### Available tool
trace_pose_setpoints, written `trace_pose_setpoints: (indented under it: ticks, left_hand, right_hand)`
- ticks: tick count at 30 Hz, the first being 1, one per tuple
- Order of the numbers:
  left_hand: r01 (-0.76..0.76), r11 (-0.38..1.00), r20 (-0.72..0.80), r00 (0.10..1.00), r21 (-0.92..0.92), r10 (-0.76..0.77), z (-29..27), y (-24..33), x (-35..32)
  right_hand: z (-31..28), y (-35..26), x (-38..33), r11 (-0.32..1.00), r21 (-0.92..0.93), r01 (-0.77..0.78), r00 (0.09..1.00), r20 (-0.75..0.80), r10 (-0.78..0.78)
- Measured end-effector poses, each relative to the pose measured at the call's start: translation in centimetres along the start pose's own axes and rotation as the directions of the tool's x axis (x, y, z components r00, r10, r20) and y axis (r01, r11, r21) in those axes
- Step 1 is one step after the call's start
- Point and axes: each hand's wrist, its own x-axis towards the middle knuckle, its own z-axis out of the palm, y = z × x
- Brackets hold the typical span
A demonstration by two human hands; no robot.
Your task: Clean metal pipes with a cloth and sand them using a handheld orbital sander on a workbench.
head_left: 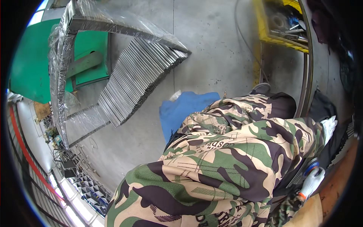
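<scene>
My left hand, in a white glove, reaches to the far right at the end of a long camouflage sleeve. Its fingers look stretched out over dark material, with no object visible in them. Closer to me, my right hand wears a white glove with an orange cuff. Its fingers are closed on a small round blue object, whose exact kind is too small to tell. A brown surface lies beside this hand.
Bundled metal tubes rest on a plastic-wrapped metal frame at left. A green panel stands behind it. Blue cloth lies on the grey floor. A yellow bin with tools sits at upper right, next to a metal post.
</scene>
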Motion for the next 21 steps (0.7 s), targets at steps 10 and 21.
trace_pose_setpoints:
  ticks: [10, 21]
  left_hand:
    - [-0.115, 0.993, 0.186, 0.976, 0.021, 0.109, -2.1, 0.5, 0.5]
    - [-0.29, 0.957, 0.613, 0.76, 0.019, 0.218, -5.8, 0.8, 4.6]
  right_hand:
    - [-0.4, -0.1, -1.8, 1.0, 0.011, -0.004, 0.999, -0.042, 0.004]
    - [0.7, 0.6, -4.0, 0.999, -0.012, -0.04, 0.995, -0.087, 0.039]
